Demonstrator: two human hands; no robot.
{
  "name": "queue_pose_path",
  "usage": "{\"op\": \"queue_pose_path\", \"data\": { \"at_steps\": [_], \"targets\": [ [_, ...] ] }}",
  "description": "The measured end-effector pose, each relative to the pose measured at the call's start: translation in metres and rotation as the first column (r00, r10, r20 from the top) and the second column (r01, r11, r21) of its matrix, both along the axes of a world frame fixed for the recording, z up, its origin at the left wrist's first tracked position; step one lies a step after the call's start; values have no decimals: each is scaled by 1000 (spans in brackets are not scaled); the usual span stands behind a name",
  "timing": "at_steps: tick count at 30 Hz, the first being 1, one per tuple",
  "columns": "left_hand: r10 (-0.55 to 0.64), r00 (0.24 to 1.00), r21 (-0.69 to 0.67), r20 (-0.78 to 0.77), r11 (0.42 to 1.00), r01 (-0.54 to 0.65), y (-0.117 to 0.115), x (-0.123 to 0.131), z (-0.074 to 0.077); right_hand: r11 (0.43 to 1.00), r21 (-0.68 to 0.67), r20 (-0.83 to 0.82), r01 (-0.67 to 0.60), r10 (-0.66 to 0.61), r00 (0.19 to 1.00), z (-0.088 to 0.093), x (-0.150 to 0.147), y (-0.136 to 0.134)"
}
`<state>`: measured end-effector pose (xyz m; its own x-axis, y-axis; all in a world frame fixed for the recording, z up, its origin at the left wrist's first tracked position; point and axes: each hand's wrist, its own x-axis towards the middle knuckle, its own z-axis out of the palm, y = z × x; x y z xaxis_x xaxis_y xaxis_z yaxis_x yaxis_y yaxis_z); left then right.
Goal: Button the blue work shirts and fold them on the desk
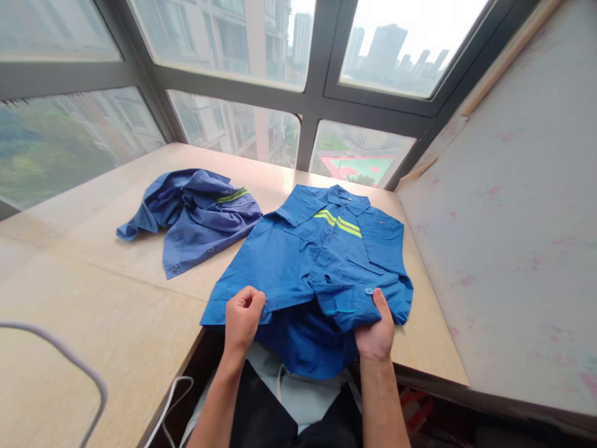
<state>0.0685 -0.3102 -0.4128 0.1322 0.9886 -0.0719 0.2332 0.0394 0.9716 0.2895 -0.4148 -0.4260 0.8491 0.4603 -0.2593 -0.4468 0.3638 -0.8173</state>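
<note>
The blue work shirt [321, 261] lies spread on the wooden table [116, 311] at its near edge, collar toward the window [298, 93], its yellow reflective stripes [338, 223] facing up and its lower hem hanging off toward us. We see the left hand [242, 320] closed around the folded cloth at the shirt's left lower edge, and the right hand [375, 330] gripping the cuffed sleeve laid across the front, thumb on top beside a button [369, 290]. A second, crumpled blue shirt [196, 214] sits further left, apart.
</note>
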Motion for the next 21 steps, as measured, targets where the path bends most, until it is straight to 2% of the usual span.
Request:
{"op": "queue_pose_path", "data": {
  "at_steps": [3, 5, 8, 10, 12, 15, 16, 18, 20, 21],
  "targets": [
    [-1, 973, 175, -230, 984, 43, 10, -21, -4, 999, -39, 59, -4, 6, 998, 4, 5, -7],
    [44, 945, 303, -323, 951, 59, 10, -26, -2, 996, -88, 118, -25, 35, 992, 7, 5, -10],
    [63, 938, 442, -341, 892, 100, 3, -19, 7, 983, -180, 239, -30, 73, 968, 12, 3, -10],
    [-20, 943, 488, -332, 852, 190, -4, -7, 14, 966, -259, 397, 19, 89, 914, 18, 1, -11],
    [-126, 927, 500, -352, 813, 300, -10, 8, 17, 932, -344, 622, 109, 140, 771, 29, -2, -15],
    [-202, 861, 436, -466, 795, 422, -17, 33, 13, 904, -395, 862, 162, 304, 406, 58, -11, -28],
    [-212, 834, 399, -510, 801, 447, -19, 41, 9, 910, -396, 890, 127, 346, 296, 68, -15, -33],
    [-231, 783, 331, -578, 811, 483, -21, 54, 1, 916, -401, 908, 14, 395, 138, 85, -26, -37],
    [-241, 743, 288, -625, 813, 506, -22, 61, -7, 894, -438, 895, -98, 443, 43, 91, -37, -32],
    [-234, 727, 275, -646, 817, 507, -22, 64, -10, 870, -473, 878, -137, 479, 14, 88, -40, -25]
  ]
}}
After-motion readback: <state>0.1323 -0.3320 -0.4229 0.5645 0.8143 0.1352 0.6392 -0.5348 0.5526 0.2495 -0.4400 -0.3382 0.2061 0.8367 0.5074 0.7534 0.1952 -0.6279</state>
